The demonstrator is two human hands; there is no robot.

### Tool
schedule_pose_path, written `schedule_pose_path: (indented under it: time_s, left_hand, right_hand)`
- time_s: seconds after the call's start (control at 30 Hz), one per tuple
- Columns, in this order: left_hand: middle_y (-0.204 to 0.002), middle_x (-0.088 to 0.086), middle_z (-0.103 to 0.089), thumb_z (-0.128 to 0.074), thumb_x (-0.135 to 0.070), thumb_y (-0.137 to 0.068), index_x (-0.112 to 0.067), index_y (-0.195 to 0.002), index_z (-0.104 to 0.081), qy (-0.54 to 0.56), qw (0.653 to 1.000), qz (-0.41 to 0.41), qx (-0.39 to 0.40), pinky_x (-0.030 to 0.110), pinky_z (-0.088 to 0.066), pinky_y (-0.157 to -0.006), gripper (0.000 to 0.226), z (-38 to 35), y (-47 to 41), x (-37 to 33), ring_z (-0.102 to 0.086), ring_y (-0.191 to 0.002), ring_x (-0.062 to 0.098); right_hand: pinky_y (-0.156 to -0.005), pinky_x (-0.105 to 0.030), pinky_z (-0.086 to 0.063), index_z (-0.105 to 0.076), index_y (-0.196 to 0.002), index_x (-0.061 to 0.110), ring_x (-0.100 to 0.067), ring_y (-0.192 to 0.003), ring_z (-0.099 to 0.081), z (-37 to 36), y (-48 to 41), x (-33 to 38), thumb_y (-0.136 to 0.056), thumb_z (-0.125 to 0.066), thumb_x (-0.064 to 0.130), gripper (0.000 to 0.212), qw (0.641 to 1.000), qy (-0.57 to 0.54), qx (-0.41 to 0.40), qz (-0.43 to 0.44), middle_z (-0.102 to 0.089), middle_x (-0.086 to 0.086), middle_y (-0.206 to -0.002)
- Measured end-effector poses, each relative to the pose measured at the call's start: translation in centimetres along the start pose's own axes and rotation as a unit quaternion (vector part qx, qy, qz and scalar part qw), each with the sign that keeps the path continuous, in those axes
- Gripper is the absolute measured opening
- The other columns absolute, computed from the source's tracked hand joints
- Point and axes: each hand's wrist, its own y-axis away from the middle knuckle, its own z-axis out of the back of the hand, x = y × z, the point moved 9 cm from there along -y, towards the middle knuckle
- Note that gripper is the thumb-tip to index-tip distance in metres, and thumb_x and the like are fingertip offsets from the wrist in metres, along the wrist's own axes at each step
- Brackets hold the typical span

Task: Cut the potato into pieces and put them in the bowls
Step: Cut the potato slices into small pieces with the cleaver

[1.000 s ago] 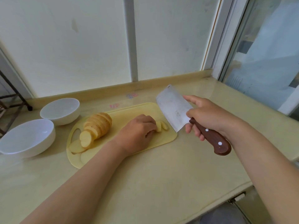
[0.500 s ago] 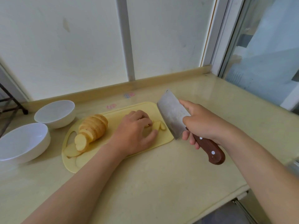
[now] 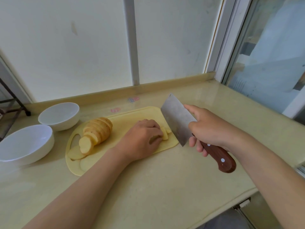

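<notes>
The left hand (image 3: 142,139) curls its fingers onto small potato slices (image 3: 165,136) at the right end of the cutting board (image 3: 128,118) — the cleaver (image 3: 175,119), gripped in the right hand (image 3: 209,128), stands just beside them. The sliced potato (image 3: 98,129) lies well to the left.

The left hand (image 3: 142,139) lies on the cutting board (image 3: 118,117), holding potato pieces (image 3: 165,135) at its fingertips. The knife (image 3: 176,118), in the right hand (image 3: 209,128), stands just right of them. Left of the left hand lies the sliced potato (image 3: 99,129); farther left, on the counter (image 3: 148,187), sit a near bowl (image 3: 24,144) and a far bowl (image 3: 59,115).
</notes>
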Motion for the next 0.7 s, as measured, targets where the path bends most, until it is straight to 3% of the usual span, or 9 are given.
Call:
schedule_pose_path:
  time_s: [0.4,0.7]
  left_hand:
    - [-0.094,0.004,-0.065,-0.062,-0.013,-0.086,-0.011,-0.091,-0.075,0.005,1.0,-0.026,-0.003,0.036,-0.052,-0.071,0.014,-0.1,-0.3,-1.1,-0.061,-0.079,0.027]
    - [-0.09,0.006,-0.064,-0.048,-0.02,-0.091,-0.009,-0.087,-0.072,-0.02,0.999,-0.05,-0.008,0.037,-0.048,-0.069,0.027,-0.1,-0.6,-1.4,-0.058,-0.074,0.03]
  right_hand:
    - [-0.047,-0.032,-0.054,-0.018,-0.157,0.06,-0.02,-0.046,-0.061,-0.4,2.0,1.8,-0.098,-0.032,0.006,0.081,0.996,0.083,0.028,0.025,-0.068,-0.021,-0.08]
    - [-0.046,-0.032,-0.055,-0.013,-0.161,0.055,-0.019,-0.044,-0.062,-0.6,2.7,1.7,-0.099,-0.032,0.009,0.079,0.99,0.133,0.038,0.024,-0.069,-0.019,-0.082]
